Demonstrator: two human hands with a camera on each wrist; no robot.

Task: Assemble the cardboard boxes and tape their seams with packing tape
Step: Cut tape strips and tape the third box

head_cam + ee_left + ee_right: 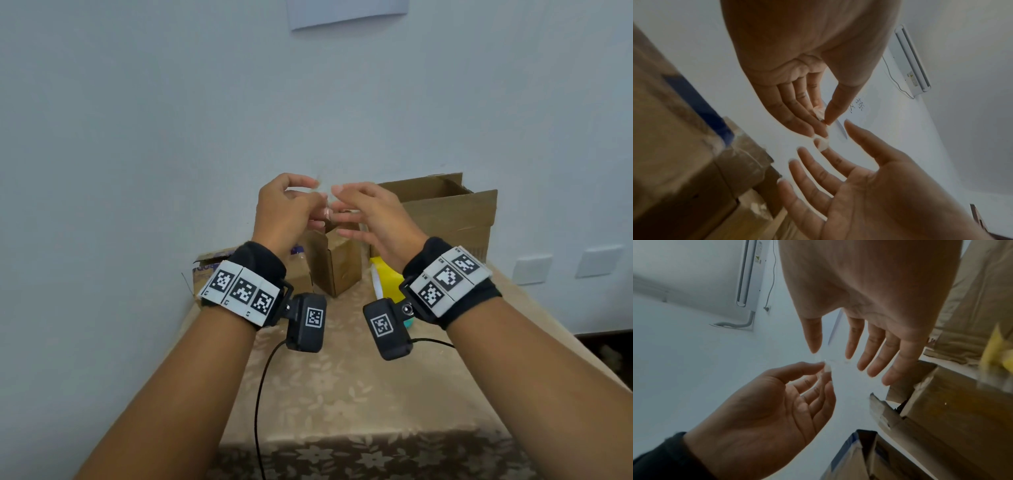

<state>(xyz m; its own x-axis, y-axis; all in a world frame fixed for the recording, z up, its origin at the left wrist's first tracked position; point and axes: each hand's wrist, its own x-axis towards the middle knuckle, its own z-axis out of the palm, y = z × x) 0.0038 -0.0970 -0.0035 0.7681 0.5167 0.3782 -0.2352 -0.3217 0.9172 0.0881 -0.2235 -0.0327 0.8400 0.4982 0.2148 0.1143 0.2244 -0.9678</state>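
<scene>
1. Below my left hand and out to its left, a worn box with blue print (205,270) sits on the counter (359,394).
2. My left hand (284,212) is raised above the counter, thumb and fingertips pinching a small crumpled scrap of clear tape (819,113).
3. Just beneath the gap between my hands stands a small cardboard box (337,267) with its top flaps loose and not taped down.
4. My right hand (373,219) is just beside the left, fingers spread and fairly straight, gripping nothing. A bit of clear tape (823,144) clings to one fingertip.
5. Below my right hand something yellow (385,279) lies on the counter; I cannot tell what it is.
6. Beyond my right hand and to its right stands a larger cardboard box (448,219), its top open and its flaps upright, against the wall (137,137).
</scene>
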